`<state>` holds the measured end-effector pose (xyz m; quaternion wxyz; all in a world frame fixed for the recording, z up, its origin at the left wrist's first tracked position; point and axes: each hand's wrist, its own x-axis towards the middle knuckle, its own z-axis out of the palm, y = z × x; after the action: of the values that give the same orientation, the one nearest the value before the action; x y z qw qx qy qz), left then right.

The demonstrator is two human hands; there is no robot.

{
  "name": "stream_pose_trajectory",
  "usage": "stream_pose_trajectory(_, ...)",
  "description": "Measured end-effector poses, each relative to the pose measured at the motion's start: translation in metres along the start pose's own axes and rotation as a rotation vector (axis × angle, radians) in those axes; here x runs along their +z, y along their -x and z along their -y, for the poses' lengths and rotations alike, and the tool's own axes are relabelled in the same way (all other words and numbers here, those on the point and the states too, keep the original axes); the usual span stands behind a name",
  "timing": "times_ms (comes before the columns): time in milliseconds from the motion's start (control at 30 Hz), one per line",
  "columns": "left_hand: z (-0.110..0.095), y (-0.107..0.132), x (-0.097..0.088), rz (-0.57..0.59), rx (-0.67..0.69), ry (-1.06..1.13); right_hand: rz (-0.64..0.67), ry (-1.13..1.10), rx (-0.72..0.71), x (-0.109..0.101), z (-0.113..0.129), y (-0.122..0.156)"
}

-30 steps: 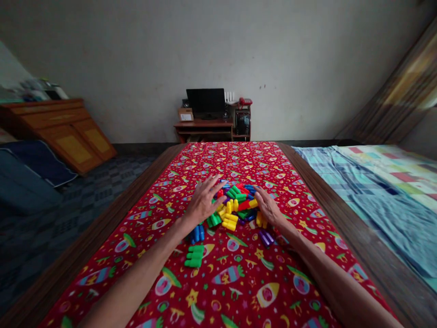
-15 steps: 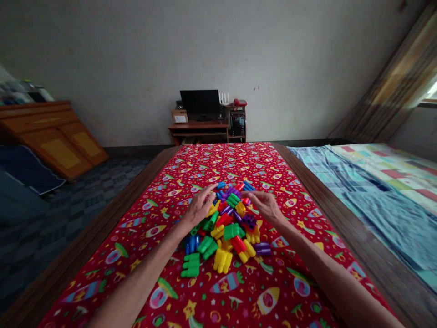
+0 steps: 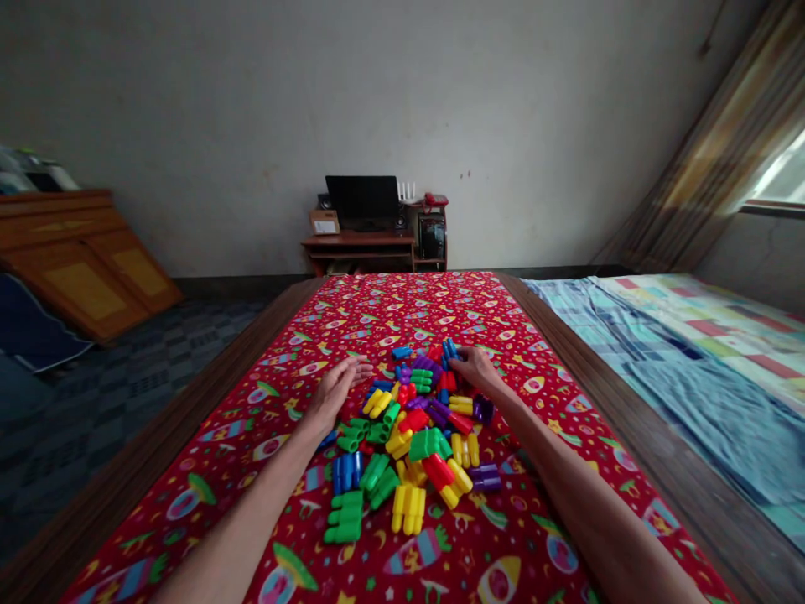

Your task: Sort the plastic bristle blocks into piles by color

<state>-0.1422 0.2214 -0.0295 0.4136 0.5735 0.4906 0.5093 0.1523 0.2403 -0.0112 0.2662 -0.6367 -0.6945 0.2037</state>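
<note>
A heap of several plastic building blocks (image 3: pixel 412 432) in red, yellow, green, blue and purple lies spread on a red patterned cloth (image 3: pixel 402 310) over a wooden table. My left hand (image 3: pixel 333 390) lies flat at the heap's left edge with its fingers stretched out, holding nothing. My right hand (image 3: pixel 475 369) rests at the far right of the heap, fingers curved over blue and purple blocks; whether it grips one I cannot make out.
The table's wooden rim (image 3: pixel 584 352) borders a bed with a checked blanket (image 3: pixel 692 335) on the right. A desk with a monitor (image 3: pixel 365 201) stands at the far wall. A wooden cabinet (image 3: pixel 75 260) is at the left, a curtain (image 3: pixel 710 159) at the right.
Both hands have pulled apart from the middle of the pile to its sides. The blocks have spread out toward me. The view has tilted slightly.
</note>
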Motion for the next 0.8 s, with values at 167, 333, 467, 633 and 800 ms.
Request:
stream_pose_trajectory(167,-0.028,0.011,0.020,0.041,0.302,-0.216,-0.178,-0.036,-0.432,-0.012,0.013,0.016)
stream_pose_trajectory(333,-0.050,0.031,0.043,0.157,0.530,-0.541,0.037,0.020,-0.734,-0.011,0.053,0.044)
stream_pose_trajectory(467,-0.049,0.037,0.047,0.154,0.562,-0.680,0.108,0.033,-0.705,-0.012,0.066,0.052)
stream_pose_trajectory(633,-0.045,0.036,0.045,0.094,0.601,-0.716,0.130,0.141,-0.658,-0.020,0.065,0.051)
stream_pose_trajectory(800,-0.028,0.024,0.024,-0.048,0.470,-0.795,0.067,0.185,-0.500,-0.034,0.051,0.038)
